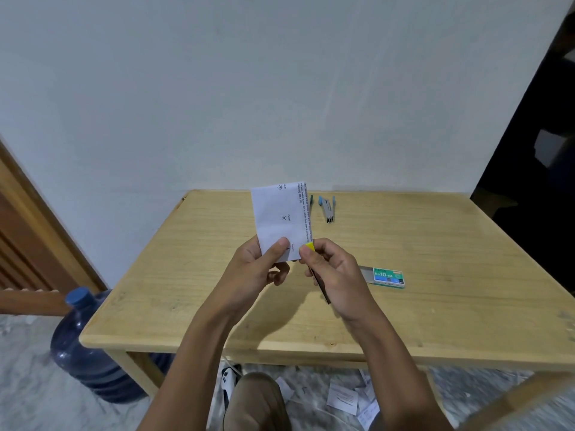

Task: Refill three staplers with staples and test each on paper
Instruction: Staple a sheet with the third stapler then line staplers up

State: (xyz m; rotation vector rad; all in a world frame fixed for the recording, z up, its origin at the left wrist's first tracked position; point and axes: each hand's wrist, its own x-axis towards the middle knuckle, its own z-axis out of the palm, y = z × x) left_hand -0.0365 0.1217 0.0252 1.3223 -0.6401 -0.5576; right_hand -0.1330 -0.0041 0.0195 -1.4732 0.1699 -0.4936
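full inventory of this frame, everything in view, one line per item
paper slip: 1, white with print, held upright above the table
yellow stapler: 1, yellow tip and dark body, at the slip's lower right corner
blue stapler: 1, blue and metal, far side of the table, right of the slip
staple box: 1, green, on the table at right, tray slid partly out
table: 1, light wood, centre
water jug: 1, dark blue, on the floor by the table's left leg
paper scraps: several, white, on the floor under the table
door: 1, brown wood, left edge
left hand: pinches the slip's lower end
right hand: grips the yellow stapler
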